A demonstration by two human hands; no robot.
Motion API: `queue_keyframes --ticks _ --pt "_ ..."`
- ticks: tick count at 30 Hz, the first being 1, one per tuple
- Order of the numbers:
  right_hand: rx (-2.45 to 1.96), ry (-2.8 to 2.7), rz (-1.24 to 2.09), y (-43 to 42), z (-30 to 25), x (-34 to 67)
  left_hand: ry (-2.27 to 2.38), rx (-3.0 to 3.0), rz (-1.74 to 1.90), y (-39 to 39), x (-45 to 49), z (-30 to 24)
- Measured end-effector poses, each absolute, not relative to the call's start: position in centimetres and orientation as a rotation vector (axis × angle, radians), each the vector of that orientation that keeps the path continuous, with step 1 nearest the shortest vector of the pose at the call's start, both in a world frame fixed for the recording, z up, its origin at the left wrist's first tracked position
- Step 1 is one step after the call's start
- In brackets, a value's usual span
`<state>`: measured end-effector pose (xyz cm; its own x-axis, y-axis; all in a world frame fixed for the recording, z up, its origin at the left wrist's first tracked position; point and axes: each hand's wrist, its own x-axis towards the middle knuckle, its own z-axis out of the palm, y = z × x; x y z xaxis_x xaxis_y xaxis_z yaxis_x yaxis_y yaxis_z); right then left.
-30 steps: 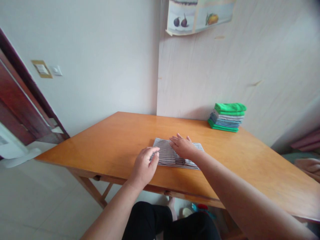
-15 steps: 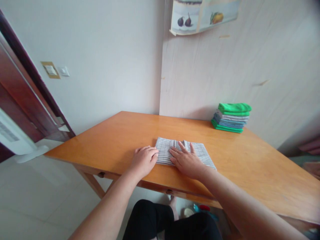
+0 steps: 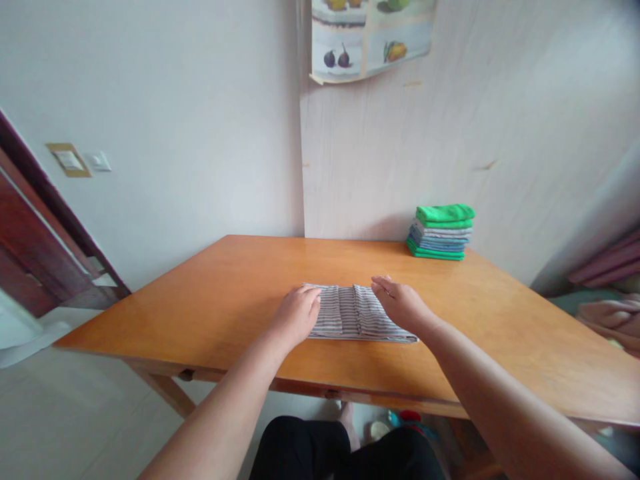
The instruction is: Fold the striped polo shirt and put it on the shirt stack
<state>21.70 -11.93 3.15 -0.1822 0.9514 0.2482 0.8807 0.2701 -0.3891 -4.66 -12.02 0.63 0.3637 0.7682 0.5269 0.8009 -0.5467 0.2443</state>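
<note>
A grey-and-white striped cloth [image 3: 329,315] lies flat near the table's front edge. Its left and right sides are folded inward, and a strip of the lower layer shows between the two flaps. My left hand [image 3: 297,311] rests at the cloth's left edge, fingers together and stretched over the flap, holding nothing. Over the right flap is my right hand [image 3: 404,305], fingers extended and pointing left; whether it touches the fabric I cannot tell. It covers part of the cloth's upper right corner.
On the wooden table [image 3: 240,287], a stack of folded green, blue and grey cloths [image 3: 441,232] stands at the back right. A fruit poster [image 3: 373,40] hangs on the wall behind. Bundled fabric [image 3: 613,313] lies beyond the table's right side.
My right hand has moved off the cloth's middle to its right side. The right flap now lies folded inward with a clear gap between flaps. The view has shifted slightly right.
</note>
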Motion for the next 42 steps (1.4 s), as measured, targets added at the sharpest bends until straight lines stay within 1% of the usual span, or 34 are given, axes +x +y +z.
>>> queue_keyframes --ticks 5,10,14,19,28,34,39,42 --pt "-1.677 -2.282 0.118 -10.9 2.2 20.1 -1.583 -2.627 -0.636 -10.7 -1.3 0.7" --pt "-1.705 -2.45 0.053 -10.8 0.2 18.6 -1.756 -2.699 -0.38 -10.6 -0.5 0.3" --pt "-1.716 -2.474 0.056 -11.5 -0.8 18.5 -1.816 -2.694 -0.312 -10.8 -0.6 -0.1" --pt "-1.743 -2.47 0.065 -11.8 -0.7 18.4 -1.858 -2.684 -0.273 -11.0 -0.4 -0.1" --pt "-1.771 -2.454 0.203 -11.6 -0.5 18.3 -1.911 -2.658 -0.063 -10.8 -0.1 0.1" --pt "-1.779 -2.384 0.32 -10.8 1.0 19.1 -1.947 -2.708 0.007 -10.3 -0.4 0.9" --pt "-1.848 -2.214 0.111 -10.8 2.8 23.0 -1.929 -2.671 -0.146 -10.1 -0.1 1.9" --pt "-1.872 -2.218 0.127 -11.4 2.9 25.3 -1.831 -2.688 -0.26 -10.8 1.6 2.5"
